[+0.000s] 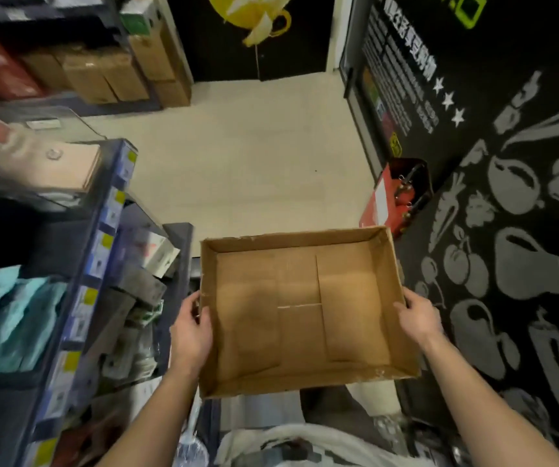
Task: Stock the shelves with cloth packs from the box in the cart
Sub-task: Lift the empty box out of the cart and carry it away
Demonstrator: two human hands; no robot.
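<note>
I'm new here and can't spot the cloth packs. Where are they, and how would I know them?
Start at the blue shelves on the left. On a lower shelf, level with the box held by both hands, lies a row of cloth packs. They are pale turquoise and soft-looking; their neighbours are dark or white cartons.

Shallow brown cardboard box (300,311), open-topped and empty, beside teal cloth packs (12,318).

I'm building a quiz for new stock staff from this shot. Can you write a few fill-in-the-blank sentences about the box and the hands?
1. The cardboard box holds ____ cloth packs.
2. The box is held by ____ hands, the left hand and the right hand, at opposite sides.
3. The turquoise cloth packs lie on the shelves to the person's ____.

Missing words: no; two; left
</note>
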